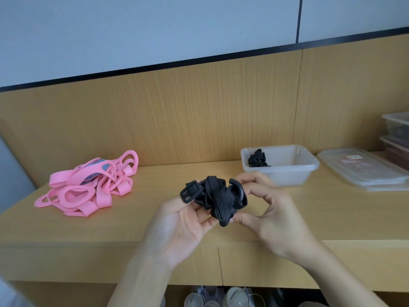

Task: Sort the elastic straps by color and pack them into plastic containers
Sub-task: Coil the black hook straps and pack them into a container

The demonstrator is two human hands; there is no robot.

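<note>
A bunched black elastic strap (218, 197) with plastic buckles is held above the wooden shelf's middle. My left hand (177, 227) cradles it from below, fingers curled round its left side and buckle. My right hand (265, 209) pinches its lower right end between thumb and fingers. A pile of pink straps (88, 187) lies on the shelf at the left, with a bit of blue showing inside it. A clear plastic container (285, 171) stands at the right and holds one black strap bundle (256, 159).
Flat clear lids (363, 171) lie at the far right, with stacked containers (396, 138) behind them. A wooden back panel (199, 111) rises behind the shelf (110, 229). More plastic tubs (212, 298) sit on the level below the front edge.
</note>
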